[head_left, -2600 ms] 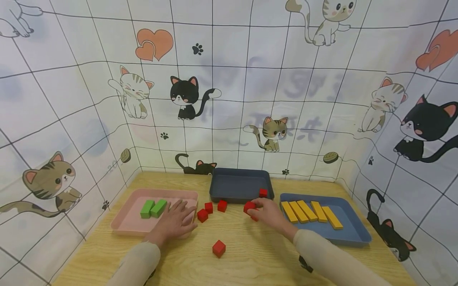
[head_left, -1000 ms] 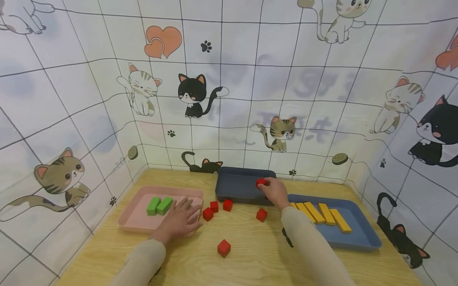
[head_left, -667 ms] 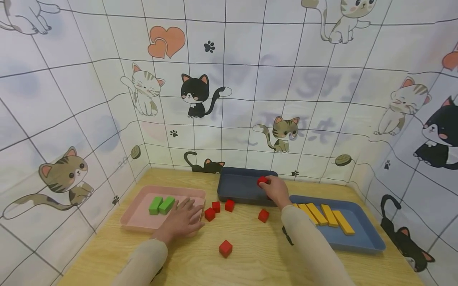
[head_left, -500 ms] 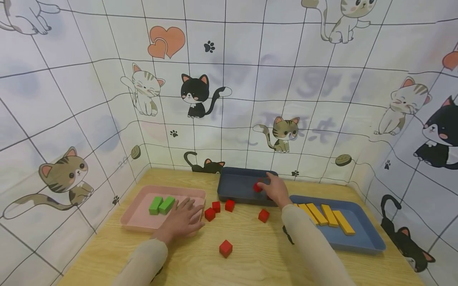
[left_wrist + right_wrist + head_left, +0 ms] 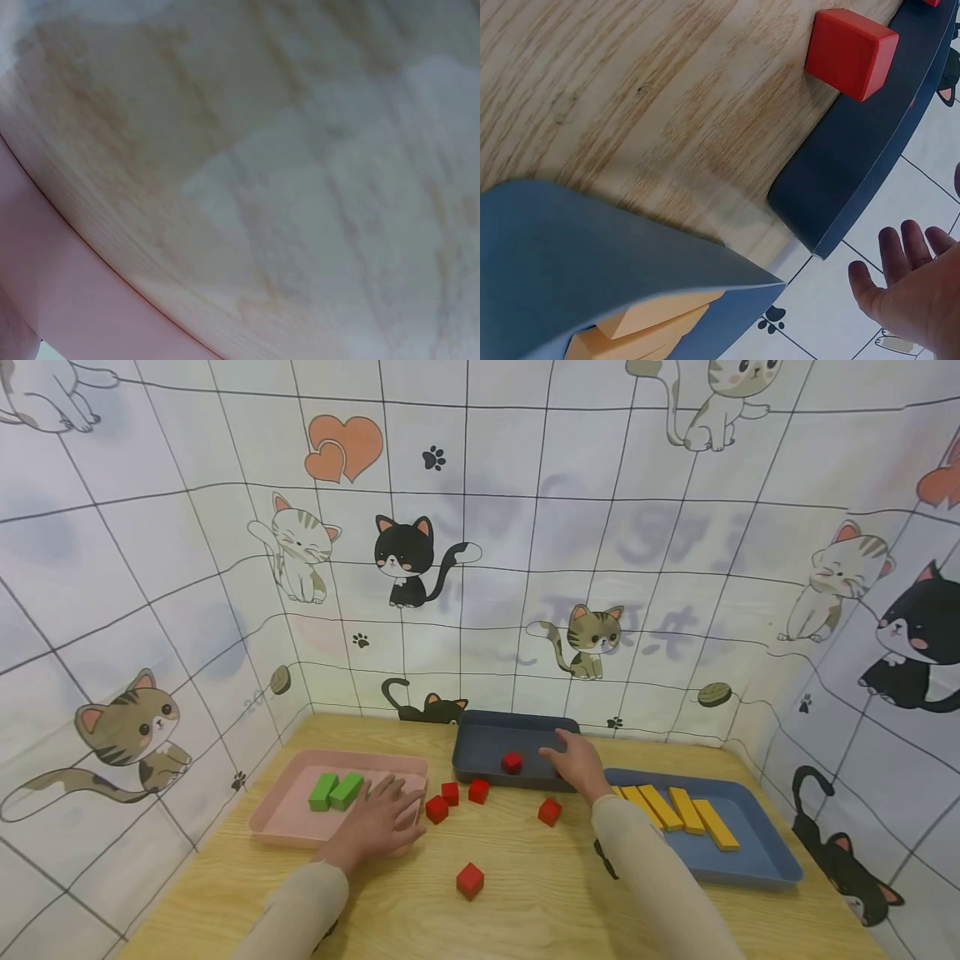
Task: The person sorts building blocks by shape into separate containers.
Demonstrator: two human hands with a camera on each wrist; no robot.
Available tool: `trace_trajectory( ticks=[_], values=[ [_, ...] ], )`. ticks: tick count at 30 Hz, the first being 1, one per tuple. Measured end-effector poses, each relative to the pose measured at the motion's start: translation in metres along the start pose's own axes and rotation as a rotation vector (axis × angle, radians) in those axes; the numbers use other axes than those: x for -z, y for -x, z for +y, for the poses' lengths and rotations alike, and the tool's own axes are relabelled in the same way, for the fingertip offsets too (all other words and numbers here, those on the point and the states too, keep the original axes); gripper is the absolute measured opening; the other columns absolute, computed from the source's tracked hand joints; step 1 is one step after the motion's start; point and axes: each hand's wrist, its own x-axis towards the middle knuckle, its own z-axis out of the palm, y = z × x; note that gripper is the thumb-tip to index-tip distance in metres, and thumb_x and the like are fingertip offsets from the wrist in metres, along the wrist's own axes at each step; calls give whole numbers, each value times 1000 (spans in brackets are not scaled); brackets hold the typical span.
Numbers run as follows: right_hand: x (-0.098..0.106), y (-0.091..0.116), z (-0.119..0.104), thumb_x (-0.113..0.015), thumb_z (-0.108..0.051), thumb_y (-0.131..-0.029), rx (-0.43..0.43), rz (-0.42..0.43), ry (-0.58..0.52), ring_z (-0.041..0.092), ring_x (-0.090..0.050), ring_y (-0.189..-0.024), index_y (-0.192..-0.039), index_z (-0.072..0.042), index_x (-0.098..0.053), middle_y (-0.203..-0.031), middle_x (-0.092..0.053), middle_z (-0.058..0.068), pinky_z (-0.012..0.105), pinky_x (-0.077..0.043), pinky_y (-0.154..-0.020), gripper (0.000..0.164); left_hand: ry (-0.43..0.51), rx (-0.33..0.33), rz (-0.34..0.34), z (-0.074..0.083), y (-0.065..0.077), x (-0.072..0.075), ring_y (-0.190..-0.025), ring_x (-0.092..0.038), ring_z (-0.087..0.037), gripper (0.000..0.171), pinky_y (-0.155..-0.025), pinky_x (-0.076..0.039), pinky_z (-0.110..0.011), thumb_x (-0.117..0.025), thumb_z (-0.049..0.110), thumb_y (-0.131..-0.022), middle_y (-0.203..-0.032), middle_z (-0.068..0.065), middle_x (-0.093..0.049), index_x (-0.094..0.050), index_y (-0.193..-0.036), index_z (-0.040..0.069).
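Note:
My right hand (image 5: pixel 579 763) hovers over the right end of the dark navy tray (image 5: pixel 480 774), fingers spread and holding nothing. A red cube (image 5: pixel 512 763) lies in that tray, left of the fingertips; my hand covers part of the tray's right end. In the right wrist view the right hand (image 5: pixel 919 292) shows loosely extended fingers, beyond the tray wall. My left hand (image 5: pixel 378 818) lies with spread fingers over the right edge of the pink tray (image 5: pixel 281 827). Two green blocks (image 5: pixel 323 792) sit in the pink tray near its fingertips.
Several red cubes lie on the wooden table (image 5: pixel 405 910): one red cube (image 5: pixel 470 881) nearest me, one (image 5: pixel 550 812) before the navy tray, others by the pink tray. The blue tray (image 5: pixel 780 868) at right holds several yellow blocks (image 5: pixel 716 825). A cat-print cloth (image 5: pixel 480 652) encloses the back.
My right hand carried a red cube from the table into the navy tray and let go; the cube now lies further left there, and the fingers have spread. The left hand stayed in place.

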Motion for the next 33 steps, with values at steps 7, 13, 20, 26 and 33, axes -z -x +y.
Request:
trace_trajectory(
  ticks=[7, 13, 20, 26, 33],
  values=[
    [2, 3, 2, -65, -32, -97, 0, -2, 2, 40, -50, -126, -147, 0, -43, -140, -52, 23, 55, -42, -101, 64, 0, -11, 5, -1, 2, 2, -145, -25, -41, 66, -110, -13, -70, -55, 60, -92, -152, -17, -41, -50, -147, 24],
    [2, 11, 2, -66, -32, -96, 27, -21, 3, 39, -54, -121, -146, 2, -45, -136, -55, 23, 55, -44, -98, 63, 8, -31, 30, -2, 2, 2, -143, -27, -43, 65, -109, -15, -72, -57, 57, -92, -150, -19, -43, -52, -145, 20],
    [2, 20, 5, -65, -35, -96, 35, -24, 1, 37, -56, -119, -145, 1, -47, -133, -58, 21, 54, -45, -98, 63, -11, -22, 14, -2, 0, 0, -144, -26, -41, 66, -110, -14, -71, -55, 59, -92, -151, -17, -42, -50, -147, 22],
    [-1, 28, 5, -66, -36, -96, 64, -32, -36, 36, -56, -121, -144, 1, -49, -135, -58, 20, 53, -45, -99, 63, -19, -16, 4, 2, 0, 3, -144, -26, -41, 65, -110, -14, -70, -54, 59, -92, -151, -17, -42, -51, -146, 23],
    [-11, 39, -3, -67, -41, -95, 78, -97, -77, 32, -54, -126, -144, -4, -51, -141, -55, 13, 50, -43, -104, 63, -24, -26, 11, 0, 0, -1, -144, -26, -41, 67, -110, -14, -70, -51, 63, -92, -151, -16, -43, -50, -146, 23]
  ],
)
